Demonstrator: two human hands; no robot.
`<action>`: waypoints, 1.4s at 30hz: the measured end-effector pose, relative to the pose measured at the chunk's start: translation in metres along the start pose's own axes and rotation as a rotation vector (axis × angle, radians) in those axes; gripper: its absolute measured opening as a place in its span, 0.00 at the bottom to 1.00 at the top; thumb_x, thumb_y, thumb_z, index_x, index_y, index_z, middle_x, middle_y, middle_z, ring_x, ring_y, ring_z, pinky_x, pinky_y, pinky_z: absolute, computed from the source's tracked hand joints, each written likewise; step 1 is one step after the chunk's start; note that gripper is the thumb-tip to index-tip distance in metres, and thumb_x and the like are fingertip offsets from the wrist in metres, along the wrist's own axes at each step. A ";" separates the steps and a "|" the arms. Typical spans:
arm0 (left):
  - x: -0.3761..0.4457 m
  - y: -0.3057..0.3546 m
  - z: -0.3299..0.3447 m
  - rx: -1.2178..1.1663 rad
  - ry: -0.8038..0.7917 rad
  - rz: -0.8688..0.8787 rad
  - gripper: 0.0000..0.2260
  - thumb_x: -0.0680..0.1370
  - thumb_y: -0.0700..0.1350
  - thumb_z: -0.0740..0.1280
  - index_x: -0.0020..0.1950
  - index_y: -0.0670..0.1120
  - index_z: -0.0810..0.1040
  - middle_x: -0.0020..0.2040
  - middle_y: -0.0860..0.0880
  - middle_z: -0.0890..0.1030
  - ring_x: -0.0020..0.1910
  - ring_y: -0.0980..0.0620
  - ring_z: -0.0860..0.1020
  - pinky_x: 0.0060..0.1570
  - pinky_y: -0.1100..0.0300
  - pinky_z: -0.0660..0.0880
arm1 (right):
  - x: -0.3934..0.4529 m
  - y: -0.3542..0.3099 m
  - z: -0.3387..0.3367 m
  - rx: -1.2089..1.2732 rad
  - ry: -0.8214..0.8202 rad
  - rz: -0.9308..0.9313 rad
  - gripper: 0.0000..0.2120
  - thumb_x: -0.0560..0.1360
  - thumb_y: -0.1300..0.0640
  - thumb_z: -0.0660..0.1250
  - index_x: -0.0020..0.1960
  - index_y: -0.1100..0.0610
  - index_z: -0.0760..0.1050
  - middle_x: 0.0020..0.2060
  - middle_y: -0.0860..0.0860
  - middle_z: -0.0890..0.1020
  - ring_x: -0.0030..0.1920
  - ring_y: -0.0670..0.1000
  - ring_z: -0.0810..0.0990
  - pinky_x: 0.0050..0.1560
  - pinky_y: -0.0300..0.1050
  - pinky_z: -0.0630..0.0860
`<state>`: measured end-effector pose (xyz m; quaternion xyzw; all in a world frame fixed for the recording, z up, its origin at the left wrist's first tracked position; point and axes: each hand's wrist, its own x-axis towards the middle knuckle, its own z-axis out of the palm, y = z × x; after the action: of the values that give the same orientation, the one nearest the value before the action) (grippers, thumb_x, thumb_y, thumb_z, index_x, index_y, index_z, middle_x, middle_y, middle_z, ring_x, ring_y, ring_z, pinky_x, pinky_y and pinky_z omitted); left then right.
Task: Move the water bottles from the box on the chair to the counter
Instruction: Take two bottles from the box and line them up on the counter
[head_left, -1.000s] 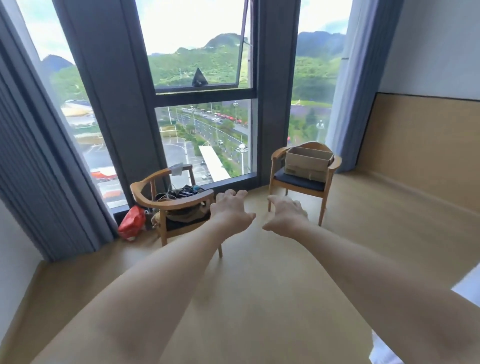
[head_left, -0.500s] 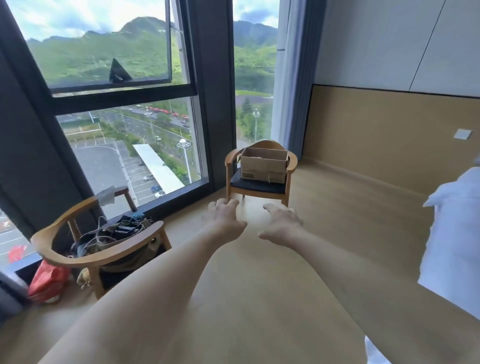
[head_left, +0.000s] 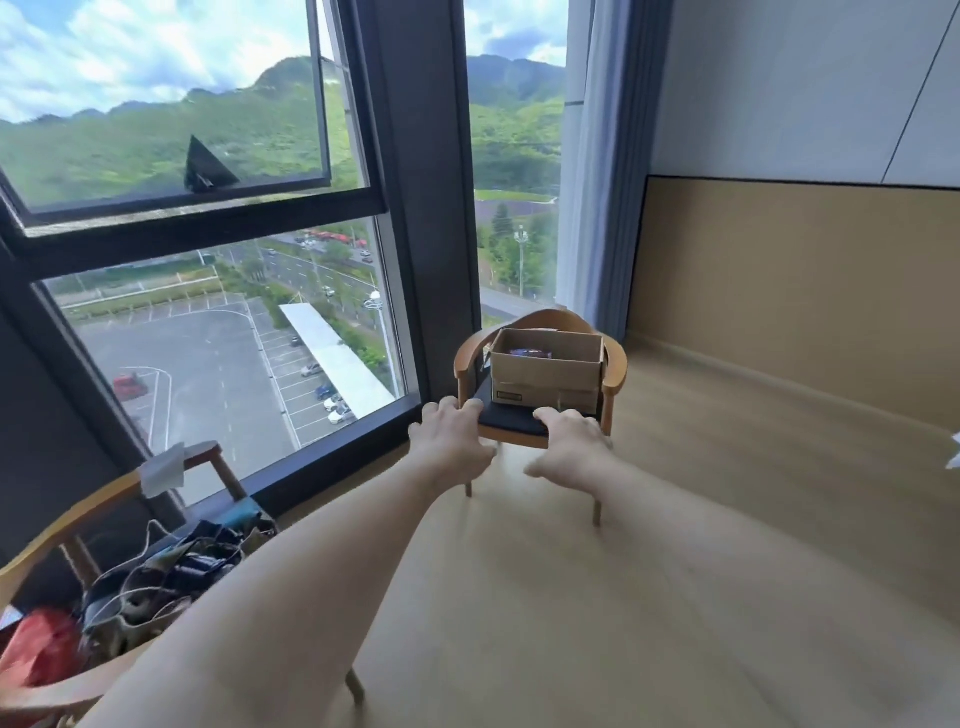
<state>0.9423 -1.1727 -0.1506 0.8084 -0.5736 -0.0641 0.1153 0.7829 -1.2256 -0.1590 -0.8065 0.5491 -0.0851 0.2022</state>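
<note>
Approach phase. Both arms are stretched forward toward the chair (head_left: 540, 384) by the window (head_left: 218, 312). Left hand (head_left: 449, 441) and right hand (head_left: 569, 447) are empty, fingers loosely spread, palms down, a gap between the two. In the picture they overlap the front edge of the dark seat cushion (head_left: 511, 418), but I judge them short of it; no contact with anything.

The cardboard box (head_left: 545, 371) sits on the seat, flaps open, between the chair's curved armrests. Something purple shows inside near the back wall of the box. Water bottles cannot be told as such from here; count unknown. The desk is not in view.

A second chair (head_left: 78, 525) stands at lower left, loaded with cables and bags, a red bag (head_left: 36, 649) beside it. Wooden floor (head_left: 571, 597) between person and target looks bare.

Risks, as judged:
- Box contents are unseen. If the bottles lie flat or are wrapped together, a blind reach over the near wall may catch the flap and tip or drag the box off the cushion.
- The armrests hem the box in on both sides; lifting it whole could snag it on them.
- Destination lies outside the view, so a turn with loaded hands is needed; the cluttered chair and its trailing cables at left are a trip or snag hazard on that turn.
- Wet or smooth bottles held several at once could slip.
</note>
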 end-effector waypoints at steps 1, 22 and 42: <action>0.022 0.002 -0.003 -0.011 0.003 0.001 0.26 0.78 0.54 0.71 0.74 0.52 0.69 0.69 0.45 0.72 0.70 0.42 0.68 0.67 0.42 0.72 | 0.021 0.000 -0.005 -0.002 -0.001 -0.007 0.38 0.72 0.48 0.74 0.78 0.45 0.62 0.68 0.54 0.72 0.69 0.59 0.68 0.65 0.56 0.70; 0.455 -0.029 0.053 -0.052 -0.098 0.185 0.29 0.76 0.56 0.70 0.76 0.53 0.68 0.72 0.45 0.71 0.72 0.40 0.66 0.65 0.42 0.68 | 0.411 0.007 0.007 -0.004 0.018 0.185 0.35 0.72 0.47 0.75 0.76 0.47 0.66 0.67 0.54 0.74 0.67 0.59 0.71 0.65 0.57 0.74; 0.758 -0.047 0.140 -0.040 -0.350 0.232 0.27 0.76 0.55 0.69 0.74 0.53 0.69 0.66 0.45 0.74 0.66 0.42 0.70 0.62 0.45 0.75 | 0.701 0.067 0.036 0.064 -0.084 0.425 0.36 0.73 0.48 0.75 0.77 0.49 0.64 0.68 0.54 0.73 0.66 0.58 0.73 0.62 0.57 0.78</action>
<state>1.2047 -1.8879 -0.2761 0.7110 -0.6728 -0.2015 0.0365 1.0071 -1.8832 -0.2794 -0.6687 0.6948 -0.0245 0.2638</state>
